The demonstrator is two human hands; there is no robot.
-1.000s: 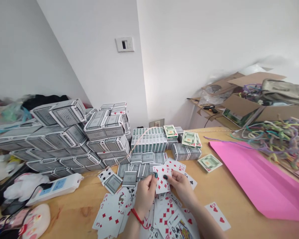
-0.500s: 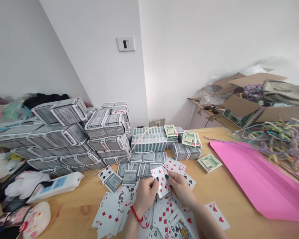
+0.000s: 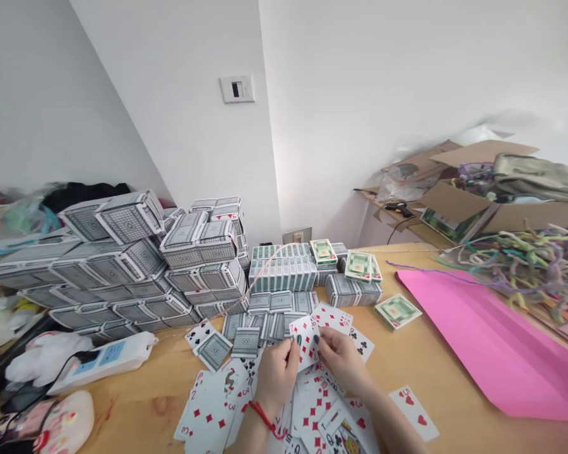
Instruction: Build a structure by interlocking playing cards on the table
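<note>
From where I stand, the open cardboard box [image 3: 534, 217] at the right of the frame holds tangled purple strands [image 3: 476, 173], with an olive bag [image 3: 539, 175] lying across its top. Loose coloured strands [image 3: 525, 271] spill below it. Near the centre sits a block of packs [image 3: 284, 271] set edge-on; a small green box [image 3: 397, 311] lies flat on the table [image 3: 161, 372] to its right, its contents hidden from me.

At lower centre, the left hand [image 3: 277, 372] pinches a diamond card [image 3: 305, 337] between thumb and fingers, and the right hand [image 3: 343, 356] grips the card's right edge the same way. Both arms hide part of the face-up pile [image 3: 312, 410] beneath. A five of hearts [image 3: 414, 413] lies apart at lower right, short of the pink sheet [image 3: 492, 353]. Patterned bundles [image 3: 123, 265] stack up at left, behind a white power strip [image 3: 113, 359].
</note>
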